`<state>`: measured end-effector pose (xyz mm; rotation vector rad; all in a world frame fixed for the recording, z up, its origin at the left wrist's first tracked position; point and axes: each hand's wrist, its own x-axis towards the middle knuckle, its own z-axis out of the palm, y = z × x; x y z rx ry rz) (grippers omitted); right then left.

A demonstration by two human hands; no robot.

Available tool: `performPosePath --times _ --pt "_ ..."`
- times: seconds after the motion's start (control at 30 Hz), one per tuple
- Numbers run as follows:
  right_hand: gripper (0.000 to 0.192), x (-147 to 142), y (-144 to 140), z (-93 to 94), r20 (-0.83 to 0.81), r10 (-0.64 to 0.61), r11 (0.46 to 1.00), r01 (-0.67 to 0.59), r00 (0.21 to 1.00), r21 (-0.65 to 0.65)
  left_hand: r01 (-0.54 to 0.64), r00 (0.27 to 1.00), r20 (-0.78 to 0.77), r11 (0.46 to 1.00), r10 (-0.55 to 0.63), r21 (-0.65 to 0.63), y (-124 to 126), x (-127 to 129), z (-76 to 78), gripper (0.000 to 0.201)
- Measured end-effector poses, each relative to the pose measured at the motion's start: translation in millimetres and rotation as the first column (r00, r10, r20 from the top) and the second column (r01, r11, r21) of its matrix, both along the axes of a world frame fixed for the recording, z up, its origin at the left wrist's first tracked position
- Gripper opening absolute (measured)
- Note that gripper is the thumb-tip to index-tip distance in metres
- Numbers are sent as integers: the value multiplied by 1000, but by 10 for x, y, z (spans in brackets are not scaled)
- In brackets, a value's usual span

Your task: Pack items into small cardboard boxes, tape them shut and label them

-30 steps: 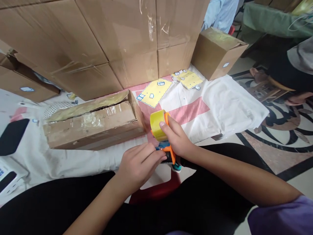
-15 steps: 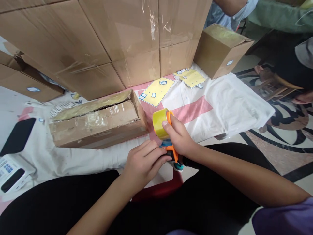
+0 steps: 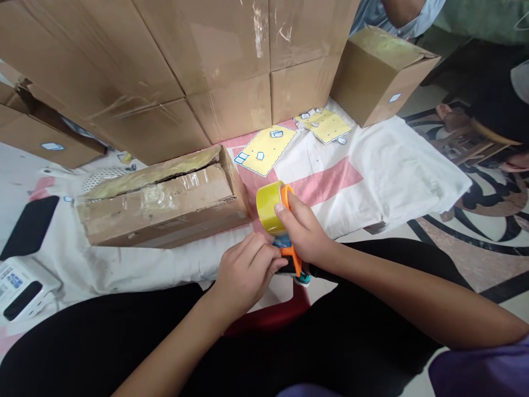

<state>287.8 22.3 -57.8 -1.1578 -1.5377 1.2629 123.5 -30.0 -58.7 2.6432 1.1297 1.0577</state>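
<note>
Above your lap, your right hand (image 3: 303, 231) grips the orange tape dispenser (image 3: 291, 256), thumb pressed on its yellow tape roll (image 3: 268, 207). Your left hand (image 3: 246, 273) pinches with curled fingers at the dispenser's front end. Just beyond lies a taped cardboard box (image 3: 165, 201) on the white sheet (image 3: 372, 176).

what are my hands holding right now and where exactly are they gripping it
The right hand grips the tape dispenser around its orange frame, thumb on the yellow tape roll. The left hand pinches its lower end.
</note>
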Motion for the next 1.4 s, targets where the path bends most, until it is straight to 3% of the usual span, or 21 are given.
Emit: performPosePath --times 0.23,0.4,0.53,0.6,0.67,0.7,0.73,0.77,0.83,0.9,0.97,1.1,1.3,1.4 --pt "31 15 41 39 -76 -3 1000 1 997 -23 5 998 -60 991 4 137 -70 7 33 24" --pt "35 55 77 19 -32 -10 997 12 999 70 26 997 -81 980 -10 200 -110 -4 113 15" --pt "35 83 101 -14 -75 -5 997 10 997 73 41 999 -15 977 -39 207 -141 -56 222 19" --pt "33 99 119 -18 -105 -27 996 36 994 79 -15 999 44 985 8 172 -164 -86 290 30" --pt "32 117 133 -14 -129 -55 994 67 990 90 -121 990 71 993 121 -7 -181 -101 340 41" --pt "32 126 136 -9 -134 -67 992 80 989 96 -169 981 72 972 182 -164 -185 -97 351 45" --pt "32 134 136 -4 -135 -77 990 92 988 105 -196 969 74 916 236 -349 -184 -86 352 47" --pt "33 142 133 0 -132 -83 988 99 988 117 -198 956 80 822 283 -534 -179 -68 343 48" --pt "34 154 122 6 -117 -83 983 101 990 153 -99 925 139 576 354 -812 -161 -16 308 52" --pt "36 161 110 6 -93 -82 978 98 992 183 62 885 224 372 409 -926 -139 41 267 56" --pt "40 164 100 1 -68 -83 977 95 994 189 181 836 293 270 464 -946 -128 92 230 55" --pt "49 173 92 -20 -42 -81 981 87 996 176 261 753 341 220 563 -940 -162 170 155 48" --pt "60 204 105 -53 9 -196 962 190 981 195 254 671 404 319 622 -913 -292 266 36 43" --pt "57 222 121 -44 10 -231 945 222 973 239 257 665 416 332 620 -907 -315 277 28 46"
